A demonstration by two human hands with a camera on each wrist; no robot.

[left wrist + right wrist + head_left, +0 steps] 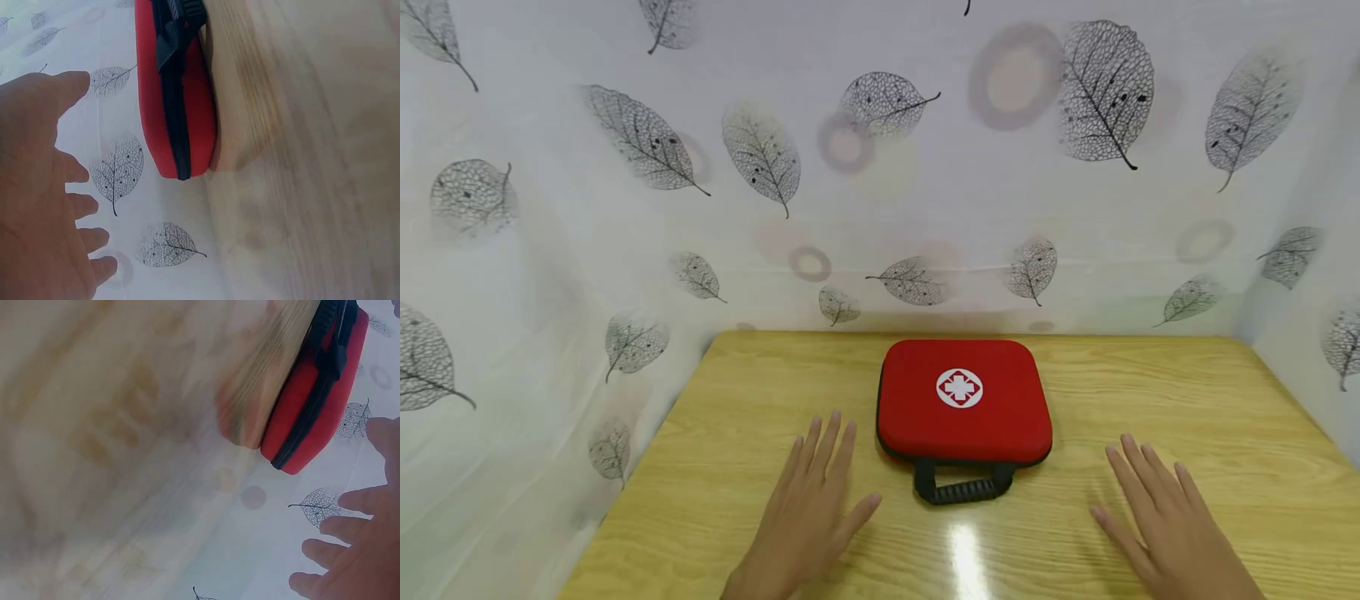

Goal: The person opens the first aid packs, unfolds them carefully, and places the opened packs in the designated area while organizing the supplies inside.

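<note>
Wood tabletop (1157, 392) w/ red case (966, 417) btwn L grip (808, 508) & R grip (1172, 525), both spread.

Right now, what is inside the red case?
The red case is closed, so whatever it holds is covered. Only its outside shows, with a white cross emblem and black handle.

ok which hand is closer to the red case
The left hand: in the head view only a narrow gap separates it from the red case, while the right hand has a wider gap.
</note>
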